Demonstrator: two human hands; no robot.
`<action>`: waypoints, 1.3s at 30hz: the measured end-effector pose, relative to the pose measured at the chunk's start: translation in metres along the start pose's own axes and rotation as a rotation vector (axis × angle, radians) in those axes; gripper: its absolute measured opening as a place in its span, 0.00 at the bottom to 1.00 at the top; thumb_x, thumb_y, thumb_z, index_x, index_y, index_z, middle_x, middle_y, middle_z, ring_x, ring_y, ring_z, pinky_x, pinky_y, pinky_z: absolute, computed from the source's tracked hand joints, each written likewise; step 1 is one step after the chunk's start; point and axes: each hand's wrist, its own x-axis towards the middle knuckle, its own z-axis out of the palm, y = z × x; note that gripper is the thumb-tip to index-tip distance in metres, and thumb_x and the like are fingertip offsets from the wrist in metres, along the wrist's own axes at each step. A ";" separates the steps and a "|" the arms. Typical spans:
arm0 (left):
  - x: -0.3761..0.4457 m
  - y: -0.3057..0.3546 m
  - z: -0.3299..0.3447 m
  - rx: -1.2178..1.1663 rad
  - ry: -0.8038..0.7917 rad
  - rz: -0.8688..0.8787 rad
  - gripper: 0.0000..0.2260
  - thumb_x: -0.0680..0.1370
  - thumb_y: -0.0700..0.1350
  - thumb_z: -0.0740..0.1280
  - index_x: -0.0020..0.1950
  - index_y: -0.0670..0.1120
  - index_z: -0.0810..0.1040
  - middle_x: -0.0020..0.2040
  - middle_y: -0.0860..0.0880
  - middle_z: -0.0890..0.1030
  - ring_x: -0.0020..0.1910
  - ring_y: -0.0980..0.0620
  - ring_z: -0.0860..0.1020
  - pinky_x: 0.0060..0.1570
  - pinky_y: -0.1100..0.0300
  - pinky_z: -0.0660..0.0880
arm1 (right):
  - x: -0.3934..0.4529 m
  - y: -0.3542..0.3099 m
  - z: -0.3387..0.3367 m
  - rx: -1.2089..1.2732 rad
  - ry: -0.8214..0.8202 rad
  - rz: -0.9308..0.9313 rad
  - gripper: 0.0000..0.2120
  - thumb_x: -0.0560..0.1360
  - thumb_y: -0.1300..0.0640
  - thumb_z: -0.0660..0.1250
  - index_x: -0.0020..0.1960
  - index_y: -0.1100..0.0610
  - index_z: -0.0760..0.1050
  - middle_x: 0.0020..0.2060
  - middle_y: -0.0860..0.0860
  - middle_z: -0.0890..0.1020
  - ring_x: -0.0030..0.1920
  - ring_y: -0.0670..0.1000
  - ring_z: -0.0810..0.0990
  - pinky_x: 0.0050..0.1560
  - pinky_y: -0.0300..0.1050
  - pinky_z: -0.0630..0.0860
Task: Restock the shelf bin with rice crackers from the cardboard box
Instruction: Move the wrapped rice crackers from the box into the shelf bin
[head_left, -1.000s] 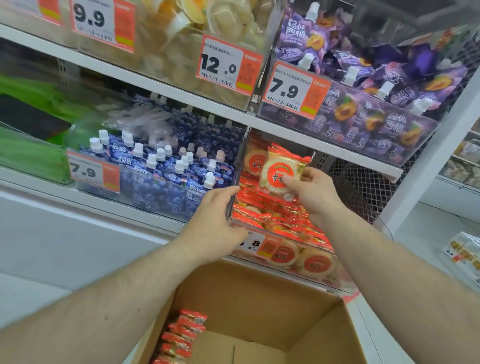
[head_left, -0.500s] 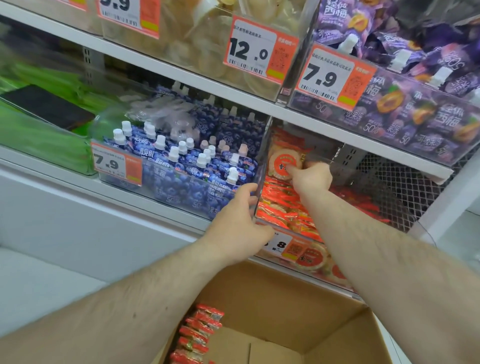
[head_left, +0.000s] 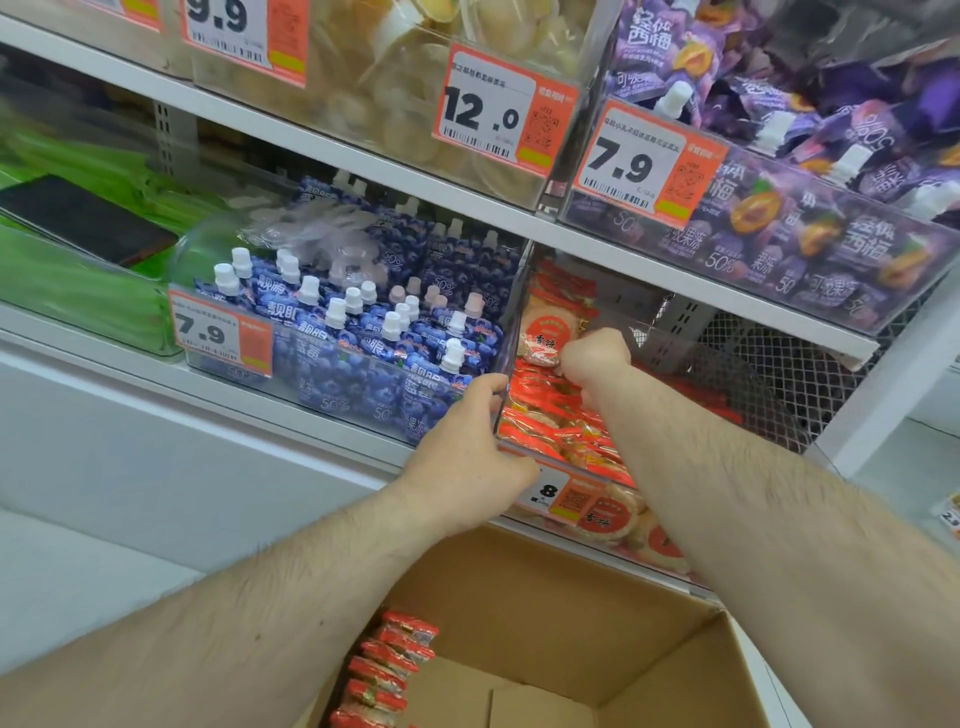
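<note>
A clear shelf bin on the lower shelf holds red-and-white rice cracker packs. My right hand reaches deep into the bin, fingers curled round one rice cracker pack set upright at the back. My left hand grips the bin's front left corner, thumb over the rim. Below, an open cardboard box shows a row of red cracker packs along its left side.
A bin of blue spouted pouches stands left of the cracker bin, and green packs farther left. The upper shelf carries purple pouches and pale snacks behind price tags. Wire mesh lies at the right.
My right hand has carried the cracker pack from above the bin deeper toward its back. The view has moved closer to the shelf. My left hand stays on the bin's corner.
</note>
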 end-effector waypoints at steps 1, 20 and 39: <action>0.000 0.000 0.000 -0.013 -0.008 0.001 0.26 0.72 0.41 0.70 0.62 0.61 0.62 0.50 0.67 0.73 0.49 0.69 0.74 0.58 0.54 0.76 | 0.001 -0.001 -0.002 -0.007 -0.015 0.002 0.05 0.75 0.69 0.62 0.46 0.66 0.76 0.42 0.57 0.83 0.36 0.52 0.76 0.35 0.44 0.71; -0.026 -0.052 0.021 0.885 -0.796 -0.198 0.08 0.74 0.43 0.65 0.52 0.49 0.78 0.45 0.54 0.79 0.46 0.52 0.77 0.49 0.57 0.76 | -0.171 0.170 0.023 0.184 0.053 -0.897 0.08 0.68 0.65 0.60 0.37 0.62 0.78 0.34 0.50 0.78 0.37 0.45 0.74 0.42 0.33 0.68; -0.014 -0.115 0.040 0.812 -0.792 -0.357 0.11 0.77 0.42 0.64 0.58 0.49 0.78 0.39 0.61 0.74 0.36 0.63 0.72 0.32 0.70 0.65 | -0.196 0.384 0.140 0.082 -0.631 0.943 0.11 0.70 0.65 0.73 0.51 0.65 0.78 0.39 0.58 0.83 0.33 0.52 0.80 0.28 0.41 0.77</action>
